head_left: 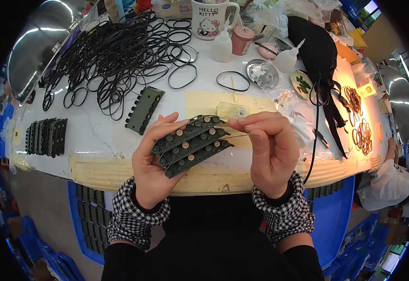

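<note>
My left hand is closed around several dark green toy tank hull parts, stacked in a fan. Their sides carry rows of small green and tan wheels with black tracks round them. At the right end of the stack, my right hand has thumb and finger pinched together. A thin stick-like thing shows beside these fingers; whether they grip it is unclear. Another green hull part lies on the table just beyond my left hand. Farther left stands a row of similar parts.
A heap of black rubber tracks covers the back left. Behind are a white mug, a squeeze bottle, a pink cup and a metal dish. Blue trays with green parts sit below the table's taped edge.
</note>
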Demonstrator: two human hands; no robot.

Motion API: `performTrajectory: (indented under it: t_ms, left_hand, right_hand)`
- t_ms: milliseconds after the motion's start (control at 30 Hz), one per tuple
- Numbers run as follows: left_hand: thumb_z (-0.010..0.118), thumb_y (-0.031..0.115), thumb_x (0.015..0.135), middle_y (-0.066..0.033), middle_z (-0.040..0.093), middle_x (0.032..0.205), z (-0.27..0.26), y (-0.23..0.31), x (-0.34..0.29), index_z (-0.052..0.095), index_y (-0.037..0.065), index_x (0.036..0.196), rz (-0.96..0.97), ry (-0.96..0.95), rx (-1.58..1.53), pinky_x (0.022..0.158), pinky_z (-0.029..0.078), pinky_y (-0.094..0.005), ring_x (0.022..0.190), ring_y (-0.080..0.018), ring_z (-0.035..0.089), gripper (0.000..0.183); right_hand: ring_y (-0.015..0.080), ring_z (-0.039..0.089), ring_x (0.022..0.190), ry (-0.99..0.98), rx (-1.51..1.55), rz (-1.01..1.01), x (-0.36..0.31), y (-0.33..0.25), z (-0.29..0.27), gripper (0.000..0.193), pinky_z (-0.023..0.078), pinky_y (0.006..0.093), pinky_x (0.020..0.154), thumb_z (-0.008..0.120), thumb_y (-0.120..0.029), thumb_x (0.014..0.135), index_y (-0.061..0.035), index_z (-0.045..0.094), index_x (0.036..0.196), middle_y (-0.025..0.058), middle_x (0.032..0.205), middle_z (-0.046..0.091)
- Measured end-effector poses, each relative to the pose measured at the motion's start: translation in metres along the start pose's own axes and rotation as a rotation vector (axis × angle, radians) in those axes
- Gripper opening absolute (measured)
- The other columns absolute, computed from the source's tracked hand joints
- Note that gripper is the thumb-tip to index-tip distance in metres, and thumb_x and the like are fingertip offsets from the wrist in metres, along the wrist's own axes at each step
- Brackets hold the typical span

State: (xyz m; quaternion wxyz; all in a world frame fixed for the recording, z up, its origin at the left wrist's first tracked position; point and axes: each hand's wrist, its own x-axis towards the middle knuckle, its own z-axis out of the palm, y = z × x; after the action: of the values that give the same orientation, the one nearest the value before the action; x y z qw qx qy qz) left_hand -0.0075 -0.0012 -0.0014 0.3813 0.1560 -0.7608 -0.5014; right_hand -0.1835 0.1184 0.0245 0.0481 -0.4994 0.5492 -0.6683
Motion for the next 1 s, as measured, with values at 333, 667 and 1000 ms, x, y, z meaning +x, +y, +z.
performTrajectory:
  t_ms: [333, 667, 1000]
  left_hand:
    - [0.079, 0.006, 0.069, -0.0115, 0.065, 0.124, 0.0, -0.002, 0.0, 0.058, 0.003, 0.121, 0.02, -0.002, -0.004, 0.117, 0.019, -0.0546, 0.133, -0.0339, 0.047, 0.056]
    - [0.083, 0.016, 0.071, -0.011, 0.066, 0.122, -0.001, 0.001, 0.001, 0.06, 0.005, 0.118, 0.071, -0.069, 0.104, 0.116, 0.022, -0.0559, 0.132, -0.0347, 0.047, 0.053]
    - [0.082, 0.015, 0.073, -0.0119, 0.066, 0.122, -0.001, 0.001, 0.001, 0.059, 0.005, 0.118, 0.063, -0.077, 0.121, 0.117, 0.022, -0.0556, 0.133, -0.0347, 0.046, 0.051]
  right_hand:
    - [0.0269, 0.062, 0.077, -0.048, -0.801, -0.262, 0.02, 0.004, -0.019, 0.011, 0.05, 0.0312, 0.069, 0.072, -0.001, 0.083, -0.0019, 0.062, 0.086, 0.0117, 0.085, 0.065]
    - [0.0199, 0.061, 0.078, -0.002, 0.02, 0.018, 0.016, -0.007, 0.012, 0.008, 0.049, 0.0282, 0.072, 0.066, -0.005, 0.091, 0.0016, 0.063, 0.091, 0.01, 0.087, 0.065]
    - [0.0199, 0.062, 0.077, -0.016, -0.002, 0.013, 0.016, -0.006, 0.019, 0.007, 0.049, 0.0284, 0.07, 0.067, -0.004, 0.09, 0.0011, 0.063, 0.089, 0.0097, 0.085, 0.065]
